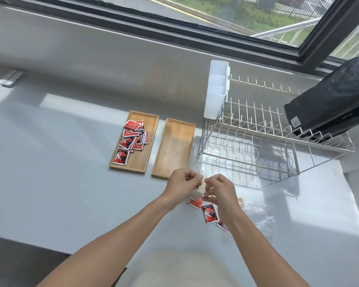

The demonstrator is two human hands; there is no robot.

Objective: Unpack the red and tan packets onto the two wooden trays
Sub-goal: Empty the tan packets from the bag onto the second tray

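Both hands are raised a little above the grey surface (60, 162), close together in front of the near end of the right tray. The left hand (182, 184) and the right hand (221, 190) have their fingers curled in, and each pinches a part of a thin clear plastic bag (197, 189) that hangs between them. Something tan or pale orange shows inside this bag, between the two hands, but it is too small and blurred to say exactly what it is.

The left wooden tray (148, 150) carries a loose pile of red packets (132, 138), overlapping one another, mostly in its left half. The right wooden tray (174, 148) lies just beside it, parallel, and its wood is bare.

Under the hands, a few more loose red packets (209, 213) lie flat on the surface. To the right of them there is a crumpled clear wrapper (261, 216), with a bit of tan colour at its left edge.

Behind, on the right, stands a wire dish rack (257, 133) with a white plastic holder (217, 88) on its left end and a black bag (330, 104) leaning on its right end.
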